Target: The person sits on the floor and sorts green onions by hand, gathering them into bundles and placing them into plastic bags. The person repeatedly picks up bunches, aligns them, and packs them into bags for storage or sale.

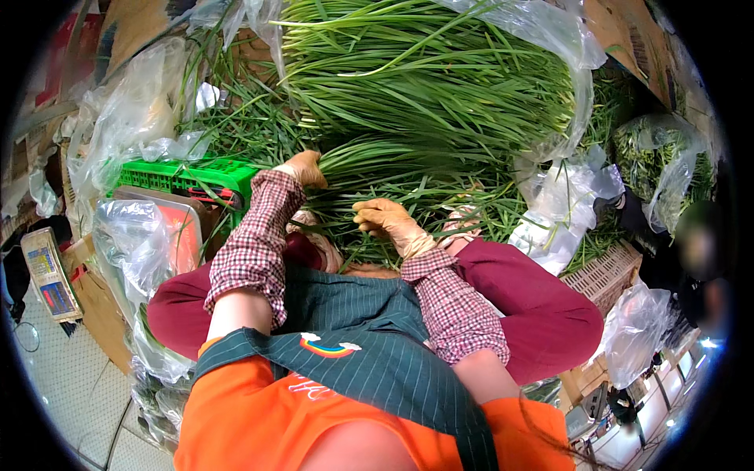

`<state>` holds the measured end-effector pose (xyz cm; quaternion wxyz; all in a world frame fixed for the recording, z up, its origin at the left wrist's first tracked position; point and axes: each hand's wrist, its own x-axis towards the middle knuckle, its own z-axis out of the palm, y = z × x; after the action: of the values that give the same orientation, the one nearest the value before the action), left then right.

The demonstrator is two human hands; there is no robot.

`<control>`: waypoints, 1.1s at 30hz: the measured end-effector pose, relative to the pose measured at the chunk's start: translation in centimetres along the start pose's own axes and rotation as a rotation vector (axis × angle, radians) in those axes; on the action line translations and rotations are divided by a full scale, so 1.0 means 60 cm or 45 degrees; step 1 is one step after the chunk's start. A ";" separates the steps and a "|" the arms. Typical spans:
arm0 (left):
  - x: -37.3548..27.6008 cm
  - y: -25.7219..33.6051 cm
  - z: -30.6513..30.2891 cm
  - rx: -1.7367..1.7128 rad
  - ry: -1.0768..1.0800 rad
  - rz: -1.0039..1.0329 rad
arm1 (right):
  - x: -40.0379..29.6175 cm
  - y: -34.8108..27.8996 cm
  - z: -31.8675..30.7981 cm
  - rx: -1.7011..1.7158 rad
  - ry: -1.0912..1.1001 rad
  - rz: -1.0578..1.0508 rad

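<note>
My left hand (306, 168), in a tan glove and checked sleeve cover, closes around the pale end of a bunch of long green garlic chives (377, 159). Over loose green leaves (412, 206), nearer my lap, is my right hand (386, 221), gloved alike; its fingers are curled, and whether they hold a leaf I cannot tell. Beyond both hands lies a large pile of chives (430, 88), its stalks mostly side by side, with clear plastic sheeting (580, 100) around its edge.
A green plastic crate (188, 172) stands at the left, near a scale (188, 235) partly covered by a clear bag (132, 235). Loose leaves (253, 123) lie behind the crate. At the right are a white plastic bag (551, 218), a beige crate (607, 274) and bagged greens (654, 159).
</note>
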<state>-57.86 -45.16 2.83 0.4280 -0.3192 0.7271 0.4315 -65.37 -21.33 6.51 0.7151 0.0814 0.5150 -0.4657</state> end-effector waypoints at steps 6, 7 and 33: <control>-0.148 0.146 0.144 0.616 0.644 -0.037 | -0.044 0.002 0.052 0.945 -0.318 0.032; -0.171 0.174 0.191 0.737 0.749 -0.017 | -0.049 0.011 0.061 1.187 -0.282 -0.051; -0.178 0.184 0.039 0.215 0.571 0.488 | -0.344 0.026 0.016 1.464 -0.334 -0.440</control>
<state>-61.67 -37.36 15.70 0.1926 -0.2268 0.8837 0.3614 -64.31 -9.00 23.14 0.5283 0.3115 0.0948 -0.7841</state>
